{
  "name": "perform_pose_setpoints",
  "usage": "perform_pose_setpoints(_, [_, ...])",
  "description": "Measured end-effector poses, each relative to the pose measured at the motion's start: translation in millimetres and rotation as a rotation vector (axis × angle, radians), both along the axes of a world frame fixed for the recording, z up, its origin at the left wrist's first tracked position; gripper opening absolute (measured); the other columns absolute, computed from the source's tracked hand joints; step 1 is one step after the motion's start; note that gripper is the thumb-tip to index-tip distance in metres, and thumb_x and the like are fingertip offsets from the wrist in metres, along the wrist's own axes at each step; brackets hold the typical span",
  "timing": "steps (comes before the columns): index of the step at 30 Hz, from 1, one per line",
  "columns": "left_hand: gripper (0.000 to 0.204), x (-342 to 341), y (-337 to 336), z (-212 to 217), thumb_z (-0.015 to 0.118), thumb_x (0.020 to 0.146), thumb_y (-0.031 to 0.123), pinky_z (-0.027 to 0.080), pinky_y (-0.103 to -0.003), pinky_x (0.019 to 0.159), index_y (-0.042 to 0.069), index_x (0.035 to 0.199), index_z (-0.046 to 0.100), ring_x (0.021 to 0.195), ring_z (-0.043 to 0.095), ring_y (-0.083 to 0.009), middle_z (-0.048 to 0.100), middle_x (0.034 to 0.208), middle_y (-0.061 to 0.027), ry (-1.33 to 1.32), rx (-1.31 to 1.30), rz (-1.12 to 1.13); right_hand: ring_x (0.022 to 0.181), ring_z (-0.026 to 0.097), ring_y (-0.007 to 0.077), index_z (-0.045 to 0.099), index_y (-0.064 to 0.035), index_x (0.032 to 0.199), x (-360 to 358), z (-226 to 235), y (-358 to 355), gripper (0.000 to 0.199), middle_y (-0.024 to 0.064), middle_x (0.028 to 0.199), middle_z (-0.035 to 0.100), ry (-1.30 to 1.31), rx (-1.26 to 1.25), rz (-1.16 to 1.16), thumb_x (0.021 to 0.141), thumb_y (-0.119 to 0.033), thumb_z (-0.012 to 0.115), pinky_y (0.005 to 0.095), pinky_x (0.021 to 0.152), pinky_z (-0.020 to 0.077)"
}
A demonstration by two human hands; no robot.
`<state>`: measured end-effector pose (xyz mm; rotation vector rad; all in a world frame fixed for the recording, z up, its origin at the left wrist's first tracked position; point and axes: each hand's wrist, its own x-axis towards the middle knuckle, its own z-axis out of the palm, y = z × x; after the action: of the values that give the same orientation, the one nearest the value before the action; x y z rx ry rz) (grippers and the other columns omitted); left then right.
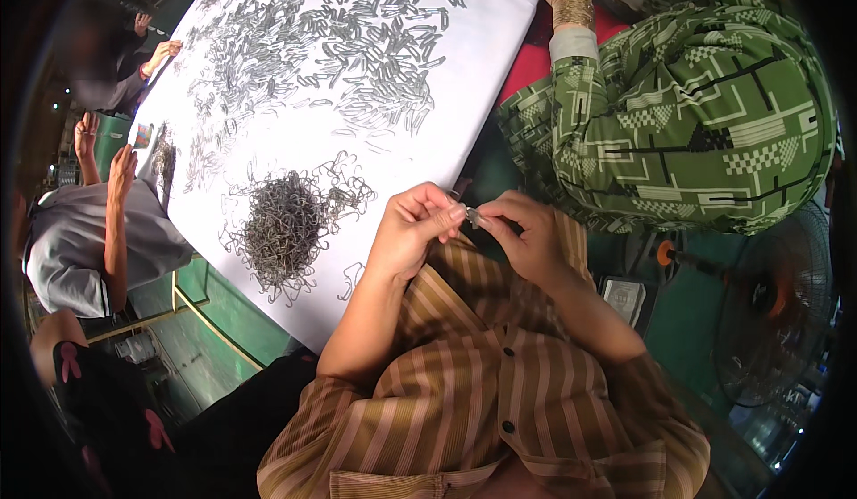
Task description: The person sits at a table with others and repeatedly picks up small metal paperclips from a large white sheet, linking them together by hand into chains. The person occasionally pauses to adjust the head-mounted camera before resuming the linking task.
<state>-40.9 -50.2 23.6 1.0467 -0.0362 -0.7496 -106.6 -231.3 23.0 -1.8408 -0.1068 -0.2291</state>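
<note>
Two-handed — pinching metal piece (472,217) with left hand (412,229) and right hand (528,234), right of hook pile (284,224); likely adjusting — next, hold steady.

You're in a workshop: co-workers (696,133) line a white cloth-like-topped table (486,30) heaped with dark-grey hook-shaped pieces (286,227), near a round caged fan (772,294).

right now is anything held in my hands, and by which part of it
A small silvery piece, pinched by the left hand and the right hand; it is too small to tell which part.
</note>
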Motion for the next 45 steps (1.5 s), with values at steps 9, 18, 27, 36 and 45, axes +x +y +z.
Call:
perform_pose_setpoints(9, [0.010,-13,-16,24,0.064,0.085,-0.003,0.048,-0.029,0.082,0.000,0.088,0.055,0.089,0.063,-0.0189,0.066,0.093,-0.0150,-0.721,0.283,0.042,0.066,0.057,0.0225,0.066,-0.0011,0.086,12,-2,-18,0.004,0.0095,0.072,0.058,-0.058,0.036,0.106,0.083,-0.004,0.065,0.0327,0.061,0.0436])
perform_pose_setpoints(18, [0.008,-23,-13,34,0.065,0.079,-0.001,0.050,-0.035,0.068,0.001,0.081,0.058,0.079,0.063,-0.0302,0.065,0.085,-0.0126,-1.165,0.444,-0.076,0.073,0.060,0.0214,0.071,-0.0048,0.093,49,-28,0,0.014,0.0087,0.080,0.062,-0.111,-0.117,0.094,0.080,-0.008,0.067,0.0325,0.068,0.0477])
perform_pose_setpoints(27, [0.012,-29,-17,28,0.068,0.076,-0.003,0.051,-0.035,0.066,0.000,0.084,0.060,0.076,0.063,-0.0295,0.066,0.085,-0.0122,-1.220,0.416,-0.100,0.089,0.055,0.0308,0.063,-0.0047,0.095,112,-64,48,0.017,0.0119,0.095,0.053,-0.289,-0.550,0.233,0.079,-0.006,0.064,0.0398,0.081,0.0468])
perform_pose_setpoints(36, [0.011,-26,-19,22,0.068,0.076,-0.002,0.050,-0.036,0.064,0.002,0.083,0.060,0.072,0.062,-0.0297,0.066,0.082,-0.0116,-1.163,0.466,-0.024,0.079,0.061,0.0314,0.062,-0.0012,0.086,104,-43,41,0.005,0.0128,0.083,0.060,0.032,-0.294,0.127,0.081,-0.004,0.063,0.0389,0.071,0.0493])
perform_pose_setpoints(45, [0.014,-28,-29,11,0.070,0.075,0.001,0.047,-0.039,0.057,0.004,0.081,0.057,0.066,0.060,-0.0319,0.061,0.073,-0.0116,-1.065,0.600,0.128,0.067,0.063,0.0085,0.067,0.0040,0.087,48,2,-12,0.010,0.0055,0.077,0.068,0.387,0.363,0.020,0.083,-0.004,0.070,0.0220,0.061,0.0524])
